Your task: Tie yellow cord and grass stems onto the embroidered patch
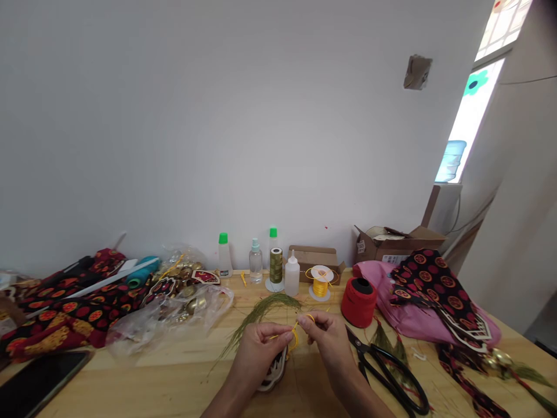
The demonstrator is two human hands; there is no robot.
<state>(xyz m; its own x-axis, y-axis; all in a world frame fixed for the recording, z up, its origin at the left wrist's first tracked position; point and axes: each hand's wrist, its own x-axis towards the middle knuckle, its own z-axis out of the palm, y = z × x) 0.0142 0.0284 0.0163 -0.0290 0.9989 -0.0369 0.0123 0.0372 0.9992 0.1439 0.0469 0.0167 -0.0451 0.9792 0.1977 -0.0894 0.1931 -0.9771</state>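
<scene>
My left hand (265, 348) and my right hand (324, 337) come close together above the wooden table, each pinching a yellow cord (295, 338). Loops of the cord show between the fingertips. Under my left hand lies a dark patterned piece with a white scalloped edge (275, 371), partly hidden by the hand. Just beyond the hands, a bundle of olive-green threads (261, 307) curves across the table. Black-handled scissors (387, 371) rest to the right of my right hand.
At the back stand a yellow cord spool (321, 284), a white squeeze bottle (292, 276), a green thread spool (276, 267) and a red thread cone (359, 302). Patterned fabric (73, 307) and a plastic bag (174, 325) lie left, near a phone (41, 383). A pink bag (409, 307) sits right.
</scene>
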